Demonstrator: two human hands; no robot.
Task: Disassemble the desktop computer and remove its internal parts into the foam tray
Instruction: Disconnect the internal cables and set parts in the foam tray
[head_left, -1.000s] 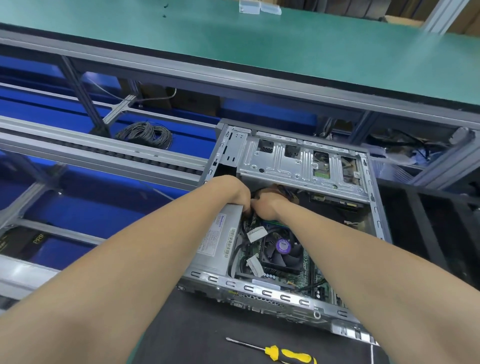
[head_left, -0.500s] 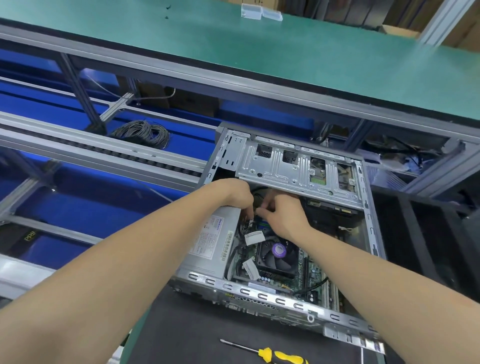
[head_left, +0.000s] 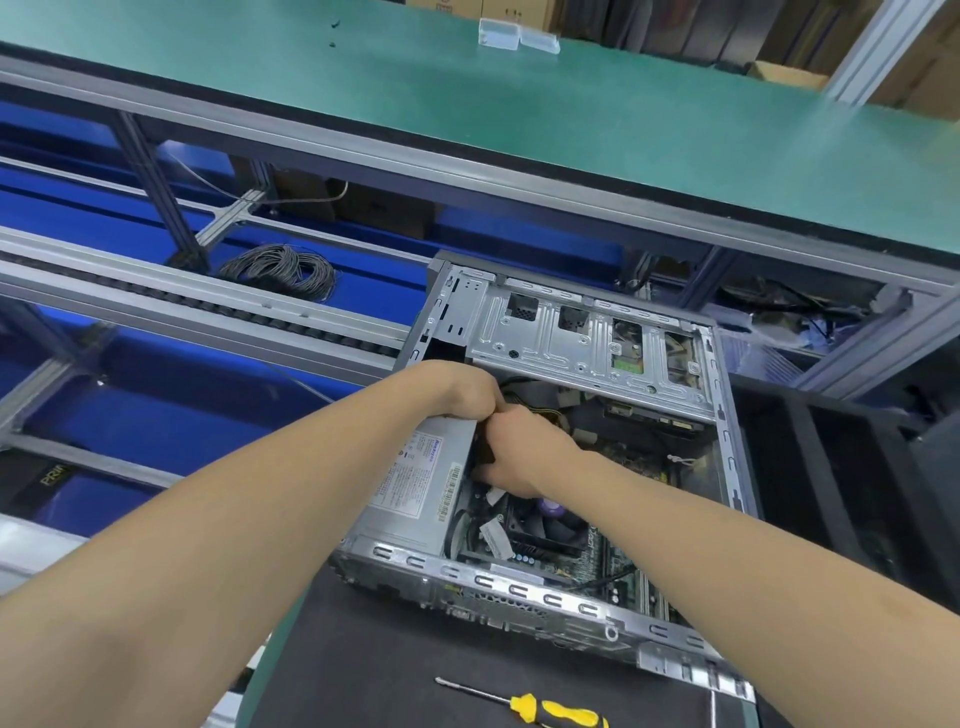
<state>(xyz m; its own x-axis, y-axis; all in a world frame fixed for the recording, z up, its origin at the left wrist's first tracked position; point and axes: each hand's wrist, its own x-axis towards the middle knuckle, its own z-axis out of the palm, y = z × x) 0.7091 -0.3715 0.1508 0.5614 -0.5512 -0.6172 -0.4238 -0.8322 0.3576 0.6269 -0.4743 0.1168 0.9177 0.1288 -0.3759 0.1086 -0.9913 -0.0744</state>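
my left hand (head_left: 465, 389) curls over the far end of the power supply (head_left: 415, 483), seated in the open computer case (head_left: 519, 587), likely steadying it; right hand (head_left: 524, 452) curls beside it (contents hidden), probably freeing cables (head_left: 557, 415).

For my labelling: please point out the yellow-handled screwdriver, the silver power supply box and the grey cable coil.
yellow-handled screwdriver (head_left: 566, 716): head view, on its handle.
silver power supply box (head_left: 415, 483): head view, on its label.
grey cable coil (head_left: 306, 275): head view, on its strands.
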